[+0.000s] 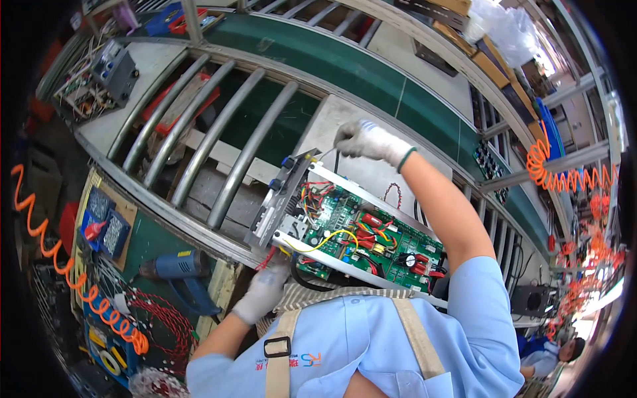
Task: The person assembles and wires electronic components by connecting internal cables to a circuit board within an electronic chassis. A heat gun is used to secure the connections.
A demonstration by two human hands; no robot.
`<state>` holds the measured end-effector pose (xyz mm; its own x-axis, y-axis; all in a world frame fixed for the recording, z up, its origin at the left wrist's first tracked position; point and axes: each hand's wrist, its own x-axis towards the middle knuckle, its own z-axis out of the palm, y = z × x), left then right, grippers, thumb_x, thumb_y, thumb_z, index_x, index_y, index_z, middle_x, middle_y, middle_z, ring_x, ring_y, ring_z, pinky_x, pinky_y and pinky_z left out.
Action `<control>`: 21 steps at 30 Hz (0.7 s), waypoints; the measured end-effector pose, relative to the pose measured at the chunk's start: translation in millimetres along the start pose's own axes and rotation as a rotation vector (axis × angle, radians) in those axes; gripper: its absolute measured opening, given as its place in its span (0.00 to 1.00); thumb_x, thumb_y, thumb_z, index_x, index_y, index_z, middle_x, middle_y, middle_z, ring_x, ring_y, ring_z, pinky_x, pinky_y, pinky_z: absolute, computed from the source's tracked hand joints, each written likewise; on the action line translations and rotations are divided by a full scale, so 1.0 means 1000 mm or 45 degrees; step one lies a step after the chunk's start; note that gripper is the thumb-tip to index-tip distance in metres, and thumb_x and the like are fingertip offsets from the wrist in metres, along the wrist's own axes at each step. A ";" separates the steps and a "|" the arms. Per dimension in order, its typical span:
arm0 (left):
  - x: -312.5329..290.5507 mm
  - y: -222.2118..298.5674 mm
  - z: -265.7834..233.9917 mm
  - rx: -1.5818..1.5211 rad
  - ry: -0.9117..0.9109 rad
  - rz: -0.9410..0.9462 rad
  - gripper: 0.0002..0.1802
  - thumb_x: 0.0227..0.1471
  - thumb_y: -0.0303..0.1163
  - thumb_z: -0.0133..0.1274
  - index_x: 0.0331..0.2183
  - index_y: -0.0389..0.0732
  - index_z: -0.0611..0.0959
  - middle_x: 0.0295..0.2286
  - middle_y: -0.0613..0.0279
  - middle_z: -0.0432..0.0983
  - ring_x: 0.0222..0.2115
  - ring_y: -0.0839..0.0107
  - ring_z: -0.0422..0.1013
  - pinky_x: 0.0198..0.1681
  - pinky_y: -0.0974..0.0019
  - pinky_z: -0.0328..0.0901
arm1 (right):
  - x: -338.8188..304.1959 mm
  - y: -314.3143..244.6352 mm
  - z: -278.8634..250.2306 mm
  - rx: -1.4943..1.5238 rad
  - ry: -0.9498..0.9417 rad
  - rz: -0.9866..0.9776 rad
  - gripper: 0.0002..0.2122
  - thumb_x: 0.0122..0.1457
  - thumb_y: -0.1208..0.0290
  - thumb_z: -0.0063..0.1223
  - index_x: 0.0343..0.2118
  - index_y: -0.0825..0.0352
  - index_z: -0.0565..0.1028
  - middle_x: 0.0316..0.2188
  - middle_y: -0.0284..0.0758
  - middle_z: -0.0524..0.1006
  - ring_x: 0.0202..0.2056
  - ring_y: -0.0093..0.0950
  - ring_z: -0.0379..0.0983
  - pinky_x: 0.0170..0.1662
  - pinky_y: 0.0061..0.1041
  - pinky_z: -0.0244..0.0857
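Note:
An uncovered electronic unit (371,242) with a green circuit board, silver side rails and many coloured wires lies in front of my body. Its dark front panel (275,202) faces left. My right hand (371,141), in a white glove, is closed beyond the unit's far left corner; a thin pale strand shows at its fingertips, too fine to name. My left hand (264,292), also gloved, is curled at the near left corner, below some red wires (266,259). What its fingers hold is hidden. A yellow wire (322,247) loops over the near rail.
Metal rollers (232,139) run to the left of the unit. On the green bench at lower left lie a blue heat gun (176,266), blue bins (109,229) of small parts and red wires (159,318). Orange coiled hoses (73,272) hang at both sides. A person (547,358) is at lower right.

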<state>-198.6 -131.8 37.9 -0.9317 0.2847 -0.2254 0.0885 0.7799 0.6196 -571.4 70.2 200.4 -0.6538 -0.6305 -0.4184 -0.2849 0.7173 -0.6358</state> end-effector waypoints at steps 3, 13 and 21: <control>-0.028 0.031 -0.150 -0.291 -0.407 0.297 0.18 0.55 0.41 0.56 0.44 0.41 0.82 0.32 0.47 0.80 0.35 0.49 0.76 0.40 0.53 0.71 | -0.038 0.007 -0.031 0.435 0.255 0.011 0.09 0.59 0.69 0.58 0.38 0.69 0.80 0.27 0.31 0.80 0.28 0.19 0.75 0.32 0.20 0.71; 0.198 0.148 -0.239 0.122 0.393 0.593 0.30 0.48 0.43 0.61 0.52 0.43 0.77 0.45 0.48 0.78 0.51 0.53 0.71 0.58 0.52 0.59 | -0.115 -0.025 0.003 0.853 0.410 -0.212 0.11 0.58 0.72 0.62 0.41 0.73 0.78 0.31 0.33 0.80 0.33 0.20 0.75 0.39 0.21 0.71; 0.244 0.156 -0.240 0.336 -0.268 0.269 0.17 0.56 0.44 0.52 0.42 0.45 0.82 0.33 0.53 0.81 0.43 0.55 0.75 0.62 0.47 0.48 | -0.125 0.014 0.014 0.898 0.657 -0.078 0.10 0.58 0.72 0.59 0.40 0.70 0.79 0.32 0.31 0.79 0.33 0.19 0.74 0.38 0.21 0.69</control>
<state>-496.4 -74.4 260.4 -0.7931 0.5411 -0.2797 0.3836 0.8004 0.4606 -483.6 154.2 234.6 -0.9357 -0.3267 -0.1336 0.0590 0.2284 -0.9718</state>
